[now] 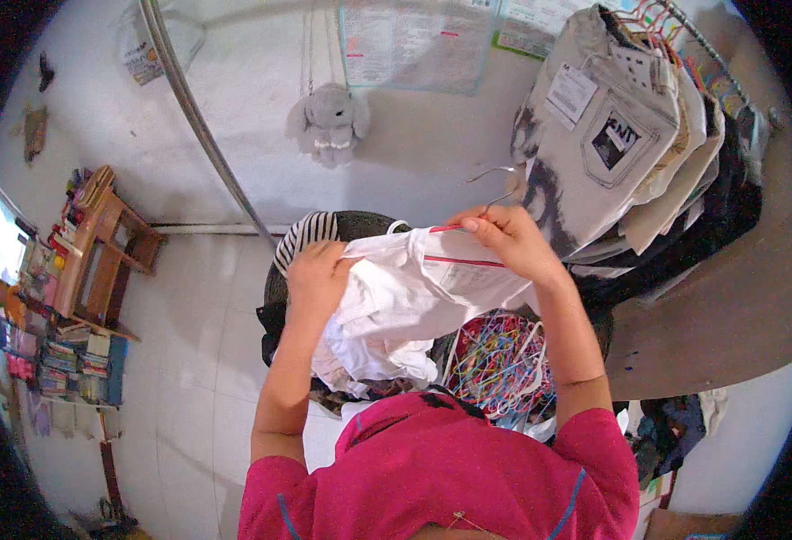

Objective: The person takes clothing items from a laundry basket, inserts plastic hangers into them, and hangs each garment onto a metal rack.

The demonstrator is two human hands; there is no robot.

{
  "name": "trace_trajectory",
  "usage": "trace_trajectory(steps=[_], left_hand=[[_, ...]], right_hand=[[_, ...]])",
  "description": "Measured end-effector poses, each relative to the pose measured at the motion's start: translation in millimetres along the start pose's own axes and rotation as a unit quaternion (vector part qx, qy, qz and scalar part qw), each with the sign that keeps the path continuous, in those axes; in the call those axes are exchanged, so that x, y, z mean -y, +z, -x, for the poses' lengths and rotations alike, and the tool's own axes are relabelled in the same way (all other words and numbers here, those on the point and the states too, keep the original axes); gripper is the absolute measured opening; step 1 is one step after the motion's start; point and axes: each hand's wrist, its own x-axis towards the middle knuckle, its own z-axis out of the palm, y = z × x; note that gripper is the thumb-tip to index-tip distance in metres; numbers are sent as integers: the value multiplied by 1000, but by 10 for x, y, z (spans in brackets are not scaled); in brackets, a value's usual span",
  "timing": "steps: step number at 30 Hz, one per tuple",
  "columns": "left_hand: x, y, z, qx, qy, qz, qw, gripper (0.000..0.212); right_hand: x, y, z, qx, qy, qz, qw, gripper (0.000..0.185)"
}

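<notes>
A white garment (396, 297) is stretched between my two hands, with a red clothes hanger (466, 262) partly inside its neck opening. My right hand (504, 236) grips the hanger's top near its metal hook (493, 173), which points up. At the garment's other side, my left hand (318, 277) pinches the white fabric; it looks slightly blurred. Below the garment lies a pile of white clothes (396, 361). Close to my right forearm is a heap of many-coloured hangers (500, 361). A black-and-white striped cloth (308, 233) lies just beyond my left hand.
Clothes on hangers (611, 135) hang from a metal rail (706, 50) at the upper right. A metal pole (197, 121) slants down at the left. A grey plush rabbit (332, 121) hangs on the wall. A wooden shelf unit (99, 250) and stacked books (75, 364) stand far left.
</notes>
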Motion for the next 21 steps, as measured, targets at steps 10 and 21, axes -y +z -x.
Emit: trace_trajectory(steps=[10,21], left_hand=[[-325,-414,-264,-71,129,77,986,34],[-558,-442,-428,-173,156,24,972,15]], right_hand=[[116,-331,137,-34,-32,4,999,29],[475,-390,100,-149,-309,240,908,41]])
